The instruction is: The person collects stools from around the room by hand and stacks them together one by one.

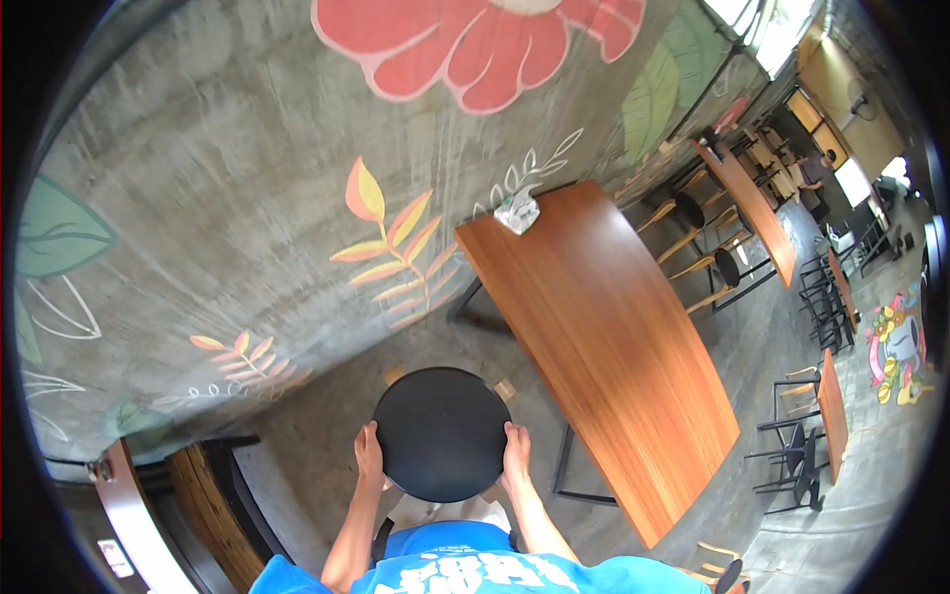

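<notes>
A stool (442,434) with a round black seat is in front of my body, seen from above. Pale wooden leg ends show past its far edge; the rest of its legs is hidden under the seat. My left hand (369,457) is closed on the left side of the seat rim. On the opposite side, my right hand (516,454) grips the rim in the same way. To the right of the stool stands a long brown wooden table (604,346) with dark metal legs. A white plastic packet (517,212) lies at its far left corner, by the wall.
A concrete wall (228,129) painted with flowers and leaves runs along the left and far side. Stools (727,267) stand around another wooden table (752,203) further right. Black chairs (792,455) are at the far right. A person (816,178) stands in the background.
</notes>
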The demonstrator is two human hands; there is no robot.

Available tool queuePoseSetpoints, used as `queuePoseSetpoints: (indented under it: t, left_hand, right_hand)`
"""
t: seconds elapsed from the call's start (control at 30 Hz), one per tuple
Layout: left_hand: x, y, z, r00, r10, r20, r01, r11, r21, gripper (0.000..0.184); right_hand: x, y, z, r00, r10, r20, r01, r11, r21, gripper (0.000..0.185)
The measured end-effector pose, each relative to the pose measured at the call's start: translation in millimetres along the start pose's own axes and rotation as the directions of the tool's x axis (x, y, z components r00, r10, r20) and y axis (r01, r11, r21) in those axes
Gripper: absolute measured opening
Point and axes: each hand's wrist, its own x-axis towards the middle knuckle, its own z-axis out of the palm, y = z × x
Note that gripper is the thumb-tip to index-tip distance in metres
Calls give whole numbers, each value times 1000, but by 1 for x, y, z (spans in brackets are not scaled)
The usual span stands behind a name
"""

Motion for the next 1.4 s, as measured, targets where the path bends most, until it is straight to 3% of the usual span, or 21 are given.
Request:
queuePoseSetpoints:
  t: [0.03, 0.17, 0.23, 0.37, 0.43, 0.57, 0.63, 0.77, 0.93, 1.0, 1.07, 1.4]
  left_hand:
    - [-1, 10, 0, 999, 33, -29, -36, 992, -120, 36]
    - [-23, 38, -18, 992, 122, -27, -125, 951, -282, 33]
    - [-18, 28, -39, 986, 165, 1, -163, 977, -140, 30]
    - [-61, 41, -50, 970, 179, -166, -218, 939, -265, 32]
    - [-91, 31, -64, 948, 191, -256, -275, 897, -347, 30]
    - [-150, 3, -88, 923, 156, -351, -278, 902, -331, 29]
    - [-178, -10, -92, 900, 88, -427, -257, 899, -356, 28]
    - [-227, -47, -96, 806, -1, -592, -280, 880, -383, 31]
    - [-305, -92, -100, 755, 45, -654, -321, 896, -308, 34]
    - [-336, -124, -101, 705, 34, -709, -337, 895, -291, 36]
    - [-368, -148, -104, 650, 24, -760, -360, 890, -280, 37]
    - [-509, -212, -136, 431, -158, -888, -234, 931, -279, 36]
  right_hand:
    - [-6, -7, 3, 1000, -11, 28, 11, 1000, 12, 33]
    - [-26, 0, 3, 993, -93, 78, 96, 995, -37, 37]
    - [-36, 6, 1, 987, -118, 112, 127, 989, -76, 38]
    - [-60, 17, -5, 979, -131, 158, 147, 985, -95, 37]
    - [-82, 14, -6, 970, -164, 177, 181, 980, -86, 26]
    - [-91, 29, -20, 946, -178, 272, 218, 968, -124, 24]
    - [-101, 31, -27, 926, -171, 336, 197, 980, -43, 23]
    - [-118, 43, -55, 869, -227, 439, 281, 958, -62, 23]
    - [-155, 50, -107, 831, -180, 526, 266, 960, -91, 23]
    - [-183, 49, -130, 798, -123, 589, 157, 988, -6, 24]
    - [-190, 68, -148, 767, -101, 634, 153, 988, -27, 24]
    - [-251, 126, -201, 657, 50, 752, 209, 946, -246, 27]
